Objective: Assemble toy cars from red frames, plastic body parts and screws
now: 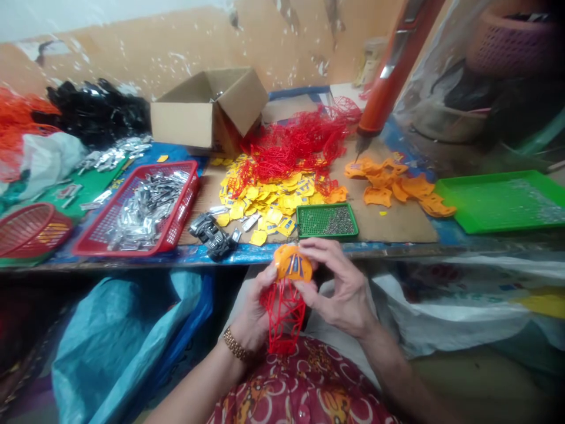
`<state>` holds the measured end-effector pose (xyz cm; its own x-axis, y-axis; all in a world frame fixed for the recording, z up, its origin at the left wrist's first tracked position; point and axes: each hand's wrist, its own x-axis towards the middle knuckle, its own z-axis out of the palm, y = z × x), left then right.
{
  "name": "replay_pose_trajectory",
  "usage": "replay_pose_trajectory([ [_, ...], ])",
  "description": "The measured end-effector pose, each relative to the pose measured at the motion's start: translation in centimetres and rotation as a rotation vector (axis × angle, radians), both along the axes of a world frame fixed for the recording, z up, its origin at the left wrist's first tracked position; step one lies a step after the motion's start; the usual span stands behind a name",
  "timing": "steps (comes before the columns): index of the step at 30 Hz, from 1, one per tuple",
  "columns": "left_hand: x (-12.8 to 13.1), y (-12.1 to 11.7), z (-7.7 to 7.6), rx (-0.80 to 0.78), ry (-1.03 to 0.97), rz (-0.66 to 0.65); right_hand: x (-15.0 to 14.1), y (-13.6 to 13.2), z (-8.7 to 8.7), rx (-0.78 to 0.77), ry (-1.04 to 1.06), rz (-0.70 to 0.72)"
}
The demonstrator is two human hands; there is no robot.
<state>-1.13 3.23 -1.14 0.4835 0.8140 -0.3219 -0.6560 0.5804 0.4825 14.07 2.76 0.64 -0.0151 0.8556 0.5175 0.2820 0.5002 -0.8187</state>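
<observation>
An orange moulded plastic cap with dark blue markings sits at the top of a red plastic lattice, and the piece is held in the air just above the person's lap, in front of the bench edge. Its long axis runs nearly upright, with the cap up and the lattice narrowing downward. The fingers of the left hand, which has a gold link bracelet at the wrist, curl closed around the cap's side and the lattice. The right hand pinches the cap's other side between its fingers and thumb; the exact finger contact is partly hidden. Beyond them on the blue-topped bench, a small green mesh tray and loose yellow plastic tags lie nearest, beneath a tangled heap of red lattices.
</observation>
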Motion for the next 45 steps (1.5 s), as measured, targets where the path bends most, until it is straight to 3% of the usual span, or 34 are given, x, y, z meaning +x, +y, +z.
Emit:
replay_pose_trajectory([
  [5,0.3,-0.6,0.4,-0.008,0.001,-0.024,-0.6,0.3,-0.3,0.032,-0.004,0.050],
  [9,-0.3,-1.0,-0.2,-0.045,0.038,-0.082,-0.6,-0.1,-0.8,-0.001,0.040,0.100],
  [15,-0.8,-1.8,-0.8,-0.035,0.033,-0.098,-0.6,-0.7,-0.1,-0.043,0.077,0.120],
  [24,-1.2,-2.8,-2.0,-0.051,0.061,-0.151,-0.5,-0.9,-0.4,-0.015,-0.027,0.157],
  [28,-1.3,-3.3,-1.6,-0.032,0.121,-0.214,-0.6,-1.3,-0.8,0.015,-0.064,0.158],
  [34,-1.4,-3.6,-0.9,-0.065,0.170,-0.190,-0.5,-1.7,-0.8,0.016,-0.094,0.152],
  [39,-1.2,-3.4,-0.6,-0.092,0.094,-0.203,-0.2,-1.8,-0.8,-0.042,-0.068,0.173],
  [45,-0.9,-3.4,-0.6,-0.076,0.122,-0.117,-0.2,-1.8,-1.0,-0.048,-0.038,0.158],
])
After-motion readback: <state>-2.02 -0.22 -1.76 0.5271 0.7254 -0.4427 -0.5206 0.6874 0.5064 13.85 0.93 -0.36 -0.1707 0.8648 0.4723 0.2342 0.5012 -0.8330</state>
